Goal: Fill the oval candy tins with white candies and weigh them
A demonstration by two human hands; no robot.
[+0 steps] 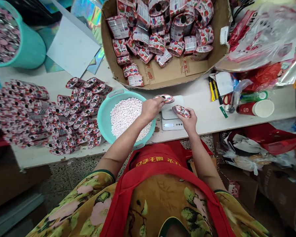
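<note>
My left hand [151,108] reaches over the right side of a teal basin [106,131] of small white pellets [124,115]. Its fingers are closed on the near edge of a strawberry-printed packet [168,98] with a round hole in its top. Just to the right, my right hand [189,120] grips a second strawberry-printed packet [182,111], tilted, above the right side of a white digital scale [172,124]. The two packets are close together but apart. Both partly cover the scale, whose display is lit.
Many printed packets [76,118] stand left of the basin. Behind it, a cardboard box [162,77] holds more packets. A teal bucket [32,46] is at the back left. Rightward lie yellow cutters [212,90], a red cup [246,109] and plastic bags [263,39].
</note>
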